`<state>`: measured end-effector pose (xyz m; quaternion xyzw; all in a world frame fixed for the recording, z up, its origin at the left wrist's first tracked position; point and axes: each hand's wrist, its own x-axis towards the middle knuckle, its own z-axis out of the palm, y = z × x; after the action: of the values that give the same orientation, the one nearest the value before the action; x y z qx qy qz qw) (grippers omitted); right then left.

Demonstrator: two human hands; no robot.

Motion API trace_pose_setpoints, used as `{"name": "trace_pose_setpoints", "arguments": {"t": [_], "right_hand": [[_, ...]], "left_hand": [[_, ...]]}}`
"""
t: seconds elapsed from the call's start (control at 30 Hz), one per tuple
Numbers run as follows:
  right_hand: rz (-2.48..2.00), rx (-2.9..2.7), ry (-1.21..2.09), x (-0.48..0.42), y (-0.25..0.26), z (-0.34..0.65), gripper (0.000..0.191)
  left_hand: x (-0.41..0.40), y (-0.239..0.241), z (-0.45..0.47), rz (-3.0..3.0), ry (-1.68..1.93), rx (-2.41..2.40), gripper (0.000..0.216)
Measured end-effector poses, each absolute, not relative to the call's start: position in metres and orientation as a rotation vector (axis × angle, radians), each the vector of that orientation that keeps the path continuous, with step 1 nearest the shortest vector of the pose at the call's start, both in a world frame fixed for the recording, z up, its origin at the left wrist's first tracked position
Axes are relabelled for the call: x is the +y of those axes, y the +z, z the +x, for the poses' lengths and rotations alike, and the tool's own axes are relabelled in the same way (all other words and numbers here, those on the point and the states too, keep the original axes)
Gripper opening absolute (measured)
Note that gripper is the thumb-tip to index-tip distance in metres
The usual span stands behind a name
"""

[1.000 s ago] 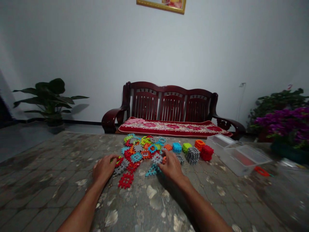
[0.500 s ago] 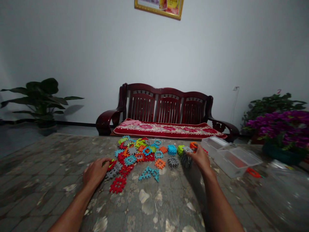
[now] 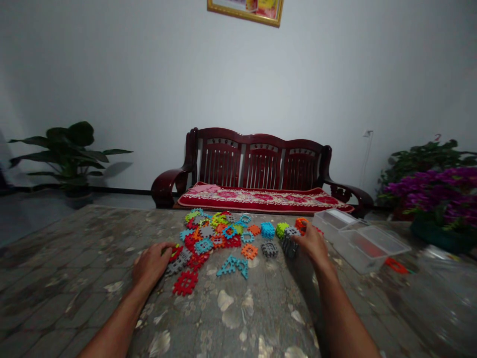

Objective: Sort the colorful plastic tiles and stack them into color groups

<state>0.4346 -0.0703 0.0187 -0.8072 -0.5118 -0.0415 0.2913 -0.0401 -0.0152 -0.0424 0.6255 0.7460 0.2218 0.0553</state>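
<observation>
My left hand (image 3: 152, 264) rests at the left edge of a loose pile of toothed plastic building tiles (image 3: 206, 231). Its fingers close on a red tile (image 3: 176, 252) with a bit of green at its edge. Beside these lie grey tiles (image 3: 179, 263) and a red square tile (image 3: 186, 283). My right hand (image 3: 312, 244) is closed around the side of a grey tile stack (image 3: 289, 242); its far fingers are partly hidden. An orange stack (image 3: 301, 223) and a green stack (image 3: 282, 229) stand just behind. To the left are a blue stack (image 3: 267, 229) and a dark grey stack (image 3: 269, 248).
Blue triangular tiles (image 3: 233, 266) and an orange tile (image 3: 249, 251) lie mid-table. On the right are an open clear plastic box (image 3: 363, 248), an orange item (image 3: 396, 265), clear plastic wrapping (image 3: 443, 293) and purple flowers (image 3: 439, 191). A wooden bench (image 3: 261, 164) stands behind the table (image 3: 208, 318).
The view has shifted slightly, so everything sits a little farther right. Both hands stay at the same tiles, with hardly any movement relative to them.
</observation>
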Motion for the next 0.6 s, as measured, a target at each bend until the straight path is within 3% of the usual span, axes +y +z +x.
{"name": "trace_pose_setpoints", "arguments": {"t": [0.2, 0.43, 0.6], "right_hand": [[-1.970, -1.498, -0.034, -0.067, 0.025, 0.403, 0.041], [-1.756, -1.947, 0.208, -0.067, -0.002, 0.315, 0.027], [-1.831, -2.114, 0.095, -0.053, -0.006, 0.278, 0.028]], "left_hand": [[-0.019, -0.038, -0.036, 1.908, 0.682, 2.257, 0.036], [-0.023, -0.035, -0.032, 1.927, 0.713, 2.240, 0.033], [-0.025, -0.034, -0.031, 1.931, 0.706, 2.210, 0.033]]}}
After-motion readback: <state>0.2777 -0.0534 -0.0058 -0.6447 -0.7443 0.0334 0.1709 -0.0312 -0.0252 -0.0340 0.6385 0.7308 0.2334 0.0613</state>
